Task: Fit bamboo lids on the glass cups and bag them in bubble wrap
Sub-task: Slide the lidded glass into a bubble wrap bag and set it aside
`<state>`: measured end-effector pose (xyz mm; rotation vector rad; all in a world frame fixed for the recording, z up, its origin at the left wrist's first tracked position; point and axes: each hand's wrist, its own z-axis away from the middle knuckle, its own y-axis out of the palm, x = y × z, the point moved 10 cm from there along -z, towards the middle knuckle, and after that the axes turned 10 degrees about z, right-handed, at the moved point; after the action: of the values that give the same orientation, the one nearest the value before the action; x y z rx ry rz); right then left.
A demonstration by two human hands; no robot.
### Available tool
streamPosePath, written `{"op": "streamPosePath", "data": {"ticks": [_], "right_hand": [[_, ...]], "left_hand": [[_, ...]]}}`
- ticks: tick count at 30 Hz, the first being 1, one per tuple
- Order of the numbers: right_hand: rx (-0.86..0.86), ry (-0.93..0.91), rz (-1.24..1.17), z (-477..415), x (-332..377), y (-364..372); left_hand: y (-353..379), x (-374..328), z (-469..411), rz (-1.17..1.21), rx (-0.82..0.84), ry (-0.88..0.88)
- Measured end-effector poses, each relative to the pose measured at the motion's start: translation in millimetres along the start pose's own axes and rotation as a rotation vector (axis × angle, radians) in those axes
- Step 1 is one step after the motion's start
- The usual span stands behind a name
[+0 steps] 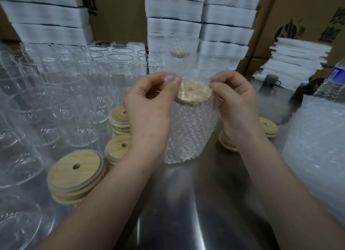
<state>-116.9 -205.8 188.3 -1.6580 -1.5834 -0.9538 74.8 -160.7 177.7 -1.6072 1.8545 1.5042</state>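
1. The left hand [149, 111] pinches the top edge of the bubble wrap bag [188, 132] between thumb and forefinger, fingers narrow and closed on the film.
2. The right hand [237, 108] pinches the opposite top edge the same way, so the bag's mouth is stretched between the two pinches.
3. Just below and between the fingertips sits the bamboo lid [194, 93], fitted on the glass cup inside the bag; the cup itself is blurred by the bubbles.
4. The bagged cup stands upright on the metal table [186, 203], under both hands.
5. Outside the left wrist lie stacks of loose lids [74, 171]; beyond them, rows of empty glass cups [56, 100].
6. Outside the right wrist is a pile of bubble wrap bags [317, 147].
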Motion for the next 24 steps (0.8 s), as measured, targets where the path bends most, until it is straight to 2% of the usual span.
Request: {"op": "streamPosePath", "data": {"ticks": [11, 20, 22, 24], "right_hand": [[-0.013, 0.014, -0.007, 0, -1, -3], [-0.007, 0.009, -0.012, 0, -1, -3], [-0.012, 0.014, -0.014, -1, -2, -3], [-0.017, 0.023, -0.015, -1, -3, -4]], "left_hand": [[-15, 3, -8, 0.053, -0.105, -0.048], [-16, 0, -7, 0.015, -0.106, -0.018], [-17, 2, -8, 0.031, -0.111, -0.041], [-12, 11, -7, 0.018, -0.035, -0.111]]}}
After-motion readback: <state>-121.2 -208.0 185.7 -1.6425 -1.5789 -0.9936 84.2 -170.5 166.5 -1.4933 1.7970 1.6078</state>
